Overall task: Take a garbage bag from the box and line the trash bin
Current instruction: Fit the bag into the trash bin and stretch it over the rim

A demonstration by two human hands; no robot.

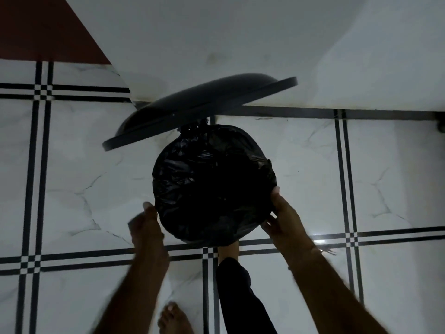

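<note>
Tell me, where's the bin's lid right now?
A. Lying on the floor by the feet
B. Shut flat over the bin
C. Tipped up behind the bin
C: the lid stands raised behind the bin's bag-covered rim, leaving the opening uncovered.

Dim, bluish light; glare spot on floor tiles (317,241); left hand (147,221) motion-blurred.

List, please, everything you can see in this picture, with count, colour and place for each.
garbage bag: one, black, stretched over the bin's rim, centre
lid: one, dark, tipped up behind the bag
floor: white marble-look tiles with black lines
wall: white, top of view
left hand: one, at the bag's left edge
right hand: one, at the bag's right edge
feet: two, bare, one bottom centre, one at the bin's base
</note>
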